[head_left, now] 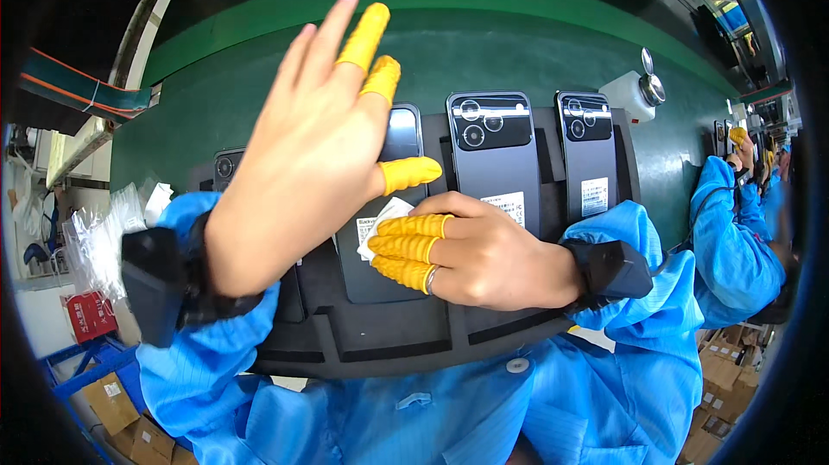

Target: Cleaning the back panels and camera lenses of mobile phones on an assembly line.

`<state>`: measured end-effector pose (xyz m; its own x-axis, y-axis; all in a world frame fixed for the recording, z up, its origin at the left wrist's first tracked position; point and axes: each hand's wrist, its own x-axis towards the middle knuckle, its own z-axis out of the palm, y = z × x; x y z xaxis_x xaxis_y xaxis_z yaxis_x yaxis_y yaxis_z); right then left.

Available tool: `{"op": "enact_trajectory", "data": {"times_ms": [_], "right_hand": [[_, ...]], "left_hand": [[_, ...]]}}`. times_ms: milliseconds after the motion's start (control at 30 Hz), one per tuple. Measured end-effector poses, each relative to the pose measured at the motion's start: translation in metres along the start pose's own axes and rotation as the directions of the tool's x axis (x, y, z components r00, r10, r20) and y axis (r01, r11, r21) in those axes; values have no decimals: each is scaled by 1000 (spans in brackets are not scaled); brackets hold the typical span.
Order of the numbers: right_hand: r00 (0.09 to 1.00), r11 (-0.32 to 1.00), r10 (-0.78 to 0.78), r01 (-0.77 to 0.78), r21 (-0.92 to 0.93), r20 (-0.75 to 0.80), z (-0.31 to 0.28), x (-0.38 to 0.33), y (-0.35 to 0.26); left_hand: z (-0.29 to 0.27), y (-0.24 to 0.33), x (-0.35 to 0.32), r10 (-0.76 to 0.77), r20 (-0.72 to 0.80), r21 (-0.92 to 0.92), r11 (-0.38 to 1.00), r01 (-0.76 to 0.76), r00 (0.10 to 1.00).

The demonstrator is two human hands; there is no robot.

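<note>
A grey smartphone [376, 284] lies back side up in a black slotted tray [384, 334] in front of me. My right hand [492, 262], with yellow finger cots, presses a folded white wipe [370, 227] against the phone's lower back, beside a white label. Above the same phone is my left hand [319, 145], fingers stretched apart and nothing in them. Its thumb and two fingers wear yellow cots. To the right lie two more phones, a middle one [492, 173] and a far-right one [590, 154], both with camera sides up. A leftmost phone [226, 170] is mostly hidden by my left arm.
A white bottle with a metal cap [635, 94] stands on the green bench [345, 33] behind the tray. Clear plastic bags [99, 236] hang at the left, above a red box [89, 316]. Blue-sleeved co-workers [734, 240] are at the right, with cardboard boxes [721, 383] below.
</note>
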<state>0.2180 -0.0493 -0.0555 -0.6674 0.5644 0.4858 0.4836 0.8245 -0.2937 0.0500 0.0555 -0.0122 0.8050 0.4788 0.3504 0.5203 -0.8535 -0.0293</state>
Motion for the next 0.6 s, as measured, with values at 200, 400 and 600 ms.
{"op": "enact_trajectory", "data": {"times_ms": [200, 400, 600], "right_hand": [[999, 999, 12, -10, 35, -52, 5, -1, 3], [999, 998, 23, -22, 54, -25, 3, -2, 6], [998, 999, 12, -10, 42, -65, 4, -1, 6]], "left_hand": [[17, -16, 8, -28, 168, -192, 979, 60, 985], [17, -6, 9, 46, 168, -66, 997, -35, 985], [17, -13, 11, -45, 136, -136, 989, 64, 990]]}}
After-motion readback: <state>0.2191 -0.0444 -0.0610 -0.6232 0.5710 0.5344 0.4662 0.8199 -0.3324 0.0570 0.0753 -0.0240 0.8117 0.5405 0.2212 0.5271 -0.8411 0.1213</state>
